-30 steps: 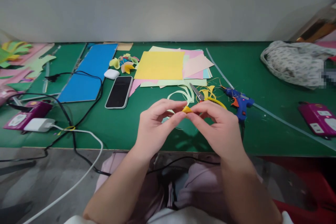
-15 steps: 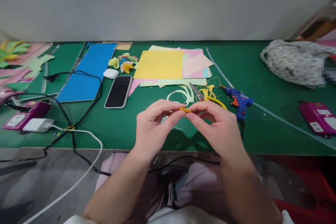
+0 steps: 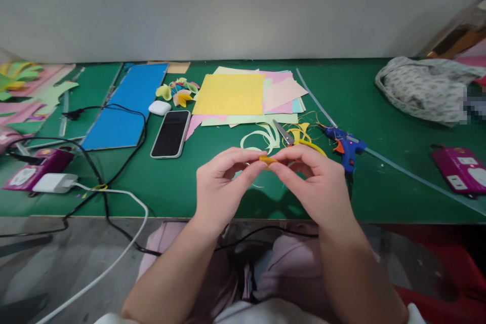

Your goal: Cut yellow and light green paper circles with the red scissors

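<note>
Between my fingertips is a small piece of yellow paper [image 3: 268, 160], folded or curled, partly covered by the fingers. My left hand [image 3: 222, 182] pinches its left end with thumb and forefinger. The right end is pinched by my right hand [image 3: 317, 179] in the same way. Just beyond the hands lie yellow-handled scissors [image 3: 284, 132], their handles partly hidden by my right hand. Pale green curled paper strips [image 3: 266, 136] and yellow paper scraps [image 3: 302, 131] lie around the blades.
A stack of coloured paper topped by a yellow sheet [image 3: 230, 93] lies behind. Left are a phone [image 3: 170, 134], a white case [image 3: 160, 108], paper petals [image 3: 182, 96], a blue board [image 3: 125, 106] and cables. Right are a blue glue gun [image 3: 349, 149], a purple power strip [image 3: 461, 169] and a cloth bag [image 3: 417, 88].
Both hands keep their pinch on the yellow paper, nearly in place. The piece looks slightly turned, with a bit more of its surface showing.
</note>
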Tool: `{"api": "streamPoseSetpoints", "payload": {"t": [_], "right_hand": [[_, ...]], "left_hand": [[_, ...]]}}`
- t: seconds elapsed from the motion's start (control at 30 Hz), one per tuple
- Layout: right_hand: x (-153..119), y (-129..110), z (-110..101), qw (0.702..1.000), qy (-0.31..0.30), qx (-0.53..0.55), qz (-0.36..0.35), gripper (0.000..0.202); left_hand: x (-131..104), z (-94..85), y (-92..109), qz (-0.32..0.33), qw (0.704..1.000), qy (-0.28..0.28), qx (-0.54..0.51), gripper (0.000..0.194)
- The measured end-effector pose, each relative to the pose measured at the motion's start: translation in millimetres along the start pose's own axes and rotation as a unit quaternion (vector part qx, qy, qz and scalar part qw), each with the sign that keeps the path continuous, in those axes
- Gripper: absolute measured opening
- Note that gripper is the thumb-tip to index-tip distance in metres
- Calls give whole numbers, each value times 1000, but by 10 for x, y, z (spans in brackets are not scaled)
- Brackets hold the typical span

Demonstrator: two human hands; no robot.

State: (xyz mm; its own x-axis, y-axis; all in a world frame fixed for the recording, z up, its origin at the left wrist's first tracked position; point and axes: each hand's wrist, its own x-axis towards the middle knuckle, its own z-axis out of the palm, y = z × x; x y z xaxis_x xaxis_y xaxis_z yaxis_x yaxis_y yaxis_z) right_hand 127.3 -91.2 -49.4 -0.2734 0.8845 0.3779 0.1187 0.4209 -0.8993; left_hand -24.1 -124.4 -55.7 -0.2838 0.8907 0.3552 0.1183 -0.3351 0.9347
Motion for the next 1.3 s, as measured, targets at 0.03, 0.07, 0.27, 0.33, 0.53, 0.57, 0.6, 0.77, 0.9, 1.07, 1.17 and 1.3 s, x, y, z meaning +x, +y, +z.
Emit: {"api": "streamPoseSetpoints", "payload": {"t": [0.03,0.07,0.27,0.33,0.53,0.57,0.6,0.77,0.9,1.07,1.17,1.3], "right_hand": [[2,1,1,1000,-2,1,8,9],[4,2,2,1000,-5,1,19,8],[14,21,3,998,-4,28,64,4],[11,31,9,997,10,44,61,5],[3,61,33,995,50,69,58,6],[6,60,34,995,53,67,56,5],[9,58,35,995,52,64,55,5],[12,43,32,996,38,61,47,5],[-3,49,25,998,28,52,10,19],[-20,73,21,999,37,37,-15,14],[-22,67,24,998,54,33,-16,13],[-10,36,32,997,64,52,-5,15]], "left_hand": [[2,8,-3,-6,1000,6,-9,11],[5,17,-7,-11,1000,14,-18,9],[23,46,-19,-36,995,50,-82,8],[26,49,-17,-55,992,44,-105,9],[39,35,-9,-81,990,23,-116,10],[39,29,-5,-73,992,14,-98,14],[38,22,-1,-64,995,3,-75,19],[20,14,15,-62,997,-33,-15,13],[28,28,11,-103,990,-27,-94,12],[54,35,30,-145,975,-20,-169,11],[53,33,33,-155,970,-32,-186,11],[30,38,21,-135,975,-22,-177,11]]}}
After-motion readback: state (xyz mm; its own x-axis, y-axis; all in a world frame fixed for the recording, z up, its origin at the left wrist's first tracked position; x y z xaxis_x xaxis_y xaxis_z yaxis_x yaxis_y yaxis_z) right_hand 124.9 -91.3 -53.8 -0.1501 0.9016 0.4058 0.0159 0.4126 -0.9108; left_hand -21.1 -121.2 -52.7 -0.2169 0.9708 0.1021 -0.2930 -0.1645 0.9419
